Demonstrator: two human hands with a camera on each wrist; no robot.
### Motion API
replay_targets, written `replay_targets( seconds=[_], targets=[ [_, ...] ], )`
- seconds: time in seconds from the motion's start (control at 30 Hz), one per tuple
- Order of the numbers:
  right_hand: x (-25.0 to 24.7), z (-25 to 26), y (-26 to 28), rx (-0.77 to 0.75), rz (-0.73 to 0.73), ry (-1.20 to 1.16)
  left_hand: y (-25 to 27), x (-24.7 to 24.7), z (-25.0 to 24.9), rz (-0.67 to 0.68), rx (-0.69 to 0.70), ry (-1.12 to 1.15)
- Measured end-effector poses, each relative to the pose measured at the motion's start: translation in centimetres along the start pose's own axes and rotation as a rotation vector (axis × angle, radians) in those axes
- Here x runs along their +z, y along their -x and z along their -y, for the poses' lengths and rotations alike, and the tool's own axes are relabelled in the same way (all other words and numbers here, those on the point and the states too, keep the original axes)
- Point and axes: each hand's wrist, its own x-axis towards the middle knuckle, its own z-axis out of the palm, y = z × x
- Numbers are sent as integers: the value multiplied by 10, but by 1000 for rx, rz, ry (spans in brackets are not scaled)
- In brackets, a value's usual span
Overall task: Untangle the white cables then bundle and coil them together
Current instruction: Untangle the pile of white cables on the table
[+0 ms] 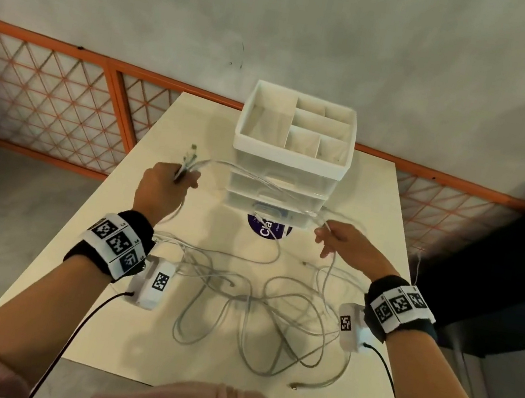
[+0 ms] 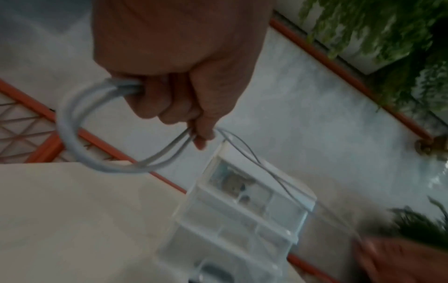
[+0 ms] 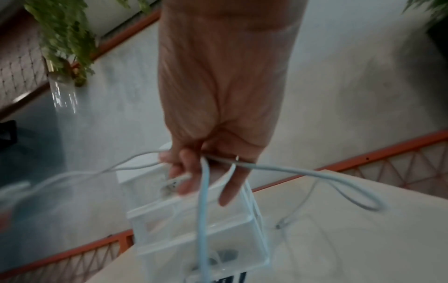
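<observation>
White cables (image 1: pixel 257 305) mostly tangled on the table (image 1: pixel 119 296), strands lifted.
Left hand (image 1: pixel 160 190) fist-clamped on several cable ends; right hand (image 1: pixel 347 244) fingers pinching strands before drawer unit (image 1: pixel 291 155).

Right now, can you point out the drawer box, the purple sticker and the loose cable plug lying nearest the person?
drawer box (image 1: pixel 290 161): head view, front rim of its top tray.
purple sticker (image 1: pixel 264 231): head view, its lettered middle, just in front of the box.
loose cable plug (image 1: pixel 294 385): head view, metal tip at the cable's end.
</observation>
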Motion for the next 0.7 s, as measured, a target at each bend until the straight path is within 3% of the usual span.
replay_targets(
  seconds=[0.07, 0.13, 0.23, 0.3, 0.37, 0.43, 0.5, 0.57, 0.7],
  targets=[
    [-1, 8, 0, -48, -155, -59, 4, 8, 4, 71, -98, -92],
    [-1, 22, 0, -74, -225, 13, 10, 16, -2, 42, -100, -80],
    [-1, 43, 1, -91, -48, 288, 24, 26, -28, -17, 81, 106],
    [5, 58, 1, -121, 134, 354, 32, 33, -46, 145, 248, 168],
    [12, 73, 3, -191, 243, 305, 36, 42, -58, 418, 305, 179],
    [12, 87, 7, -258, 263, 185, 43, 47, -65, 692, 176, 231],
    [6, 92, 11, -270, 255, 83, 49, 50, -66, 849, 25, 360],
    [0, 83, 11, -214, 235, 23, 47, 50, -65, 819, 52, 390],
    [2, 36, 8, -79, 194, 68, 31, 40, -64, 347, 150, 419]
  ],
)
